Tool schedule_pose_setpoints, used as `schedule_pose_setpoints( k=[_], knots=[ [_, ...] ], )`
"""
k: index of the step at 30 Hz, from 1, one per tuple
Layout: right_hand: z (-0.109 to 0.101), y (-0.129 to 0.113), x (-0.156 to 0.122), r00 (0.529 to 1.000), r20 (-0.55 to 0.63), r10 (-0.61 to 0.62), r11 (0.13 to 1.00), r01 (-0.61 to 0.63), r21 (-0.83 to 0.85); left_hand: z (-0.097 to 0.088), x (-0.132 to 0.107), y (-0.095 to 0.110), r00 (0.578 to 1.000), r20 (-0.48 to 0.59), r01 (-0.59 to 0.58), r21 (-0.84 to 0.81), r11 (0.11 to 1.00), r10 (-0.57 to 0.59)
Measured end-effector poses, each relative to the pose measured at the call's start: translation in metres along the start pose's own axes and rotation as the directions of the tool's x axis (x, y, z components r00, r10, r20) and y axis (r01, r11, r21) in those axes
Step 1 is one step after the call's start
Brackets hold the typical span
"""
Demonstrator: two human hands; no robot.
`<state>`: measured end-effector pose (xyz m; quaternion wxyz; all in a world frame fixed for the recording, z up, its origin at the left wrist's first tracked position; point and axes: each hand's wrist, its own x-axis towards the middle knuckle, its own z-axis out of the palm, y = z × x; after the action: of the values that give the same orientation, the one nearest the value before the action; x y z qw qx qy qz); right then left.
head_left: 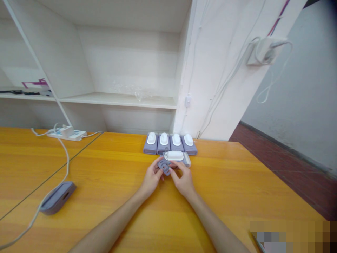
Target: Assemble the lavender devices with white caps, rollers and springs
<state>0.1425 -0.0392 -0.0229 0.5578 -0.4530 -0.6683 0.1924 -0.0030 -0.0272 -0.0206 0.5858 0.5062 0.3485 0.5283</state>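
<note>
A small grey-purple plastic plate with cut-outs (164, 167) is held between my two hands just above the wooden table. My left hand (152, 177) pinches its left side with thumb and fingers. On its right edge, my right hand (184, 179) grips with thumb and index finger. Right behind the plate lies a white and grey device with a ribbed left end (175, 155), partly covered by the plate and my fingers. Beyond it stand several grey-purple boxes (150, 149) in a row, each with a white oval piece (189, 140) on top.
At left, a grey-purple oblong case (58, 198) lies under a white cable (67, 158). A white power strip (70, 133) sits by the shelf unit (118, 100). The table's right edge (279, 172) drops to a dark red floor. A pixelated patch (292, 237) covers the lower right corner.
</note>
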Motion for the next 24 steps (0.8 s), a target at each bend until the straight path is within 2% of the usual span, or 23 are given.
schedule_pose_setpoints(
  k=[6, 12, 19, 24],
  knots=[
    [0.0023, 0.0113, 0.0025, 0.979, 0.052, 0.196, 0.969, -0.202, 0.139, -0.0008, -0.0002, 0.0042, 0.997, 0.074, 0.042, -0.044, 0.998, -0.039],
    [0.0008, 0.0067, 0.0075, 0.932, 0.185, 0.311, 0.876, -0.357, 0.326, -0.0042, 0.0001, 0.0047, 0.987, 0.140, 0.084, -0.038, 0.996, -0.078],
    [-0.0038, 0.0078, 0.0090, 0.912, 0.258, 0.319, 0.835, -0.399, 0.378, -0.0059, -0.0002, 0.0067, 0.974, 0.209, 0.085, 0.004, 0.996, -0.084],
    [-0.0044, 0.0072, 0.0091, 0.916, 0.227, 0.332, 0.856, -0.394, 0.336, -0.0054, -0.0007, 0.0060, 0.969, 0.238, 0.068, 0.036, 0.997, -0.074]
  ],
)
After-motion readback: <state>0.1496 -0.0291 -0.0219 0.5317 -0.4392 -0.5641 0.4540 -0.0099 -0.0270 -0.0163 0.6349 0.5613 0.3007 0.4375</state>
